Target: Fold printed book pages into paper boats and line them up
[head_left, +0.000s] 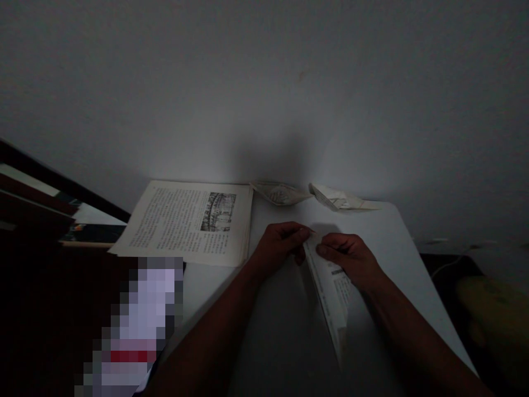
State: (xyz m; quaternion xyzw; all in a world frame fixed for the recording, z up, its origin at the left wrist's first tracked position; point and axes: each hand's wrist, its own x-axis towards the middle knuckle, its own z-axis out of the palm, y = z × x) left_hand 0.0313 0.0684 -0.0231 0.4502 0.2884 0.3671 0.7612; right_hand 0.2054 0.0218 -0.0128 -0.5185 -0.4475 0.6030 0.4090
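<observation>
A folded sheet of printed paper (330, 292) hangs between my hands above the white table, its long narrow point aimed down toward me. My left hand (285, 242) pinches its upper left corner between thumb and fingers. On the paper's right side, my right hand (347, 255) grips the edge, thumb in front and fingers curled behind. Beyond my hands, along the wall, lie two folded paper boats: one paper boat (281, 194) on the left and another paper boat (341, 199) on the right.
A stack of printed pages (177, 220) lies on the table's (397, 248) left side, with a picture on the top sheet. A blurred-out bright device (140, 314) is at the near left edge. The wall (289, 82) rises directly behind the table. Something yellowish (491, 309) shows at right.
</observation>
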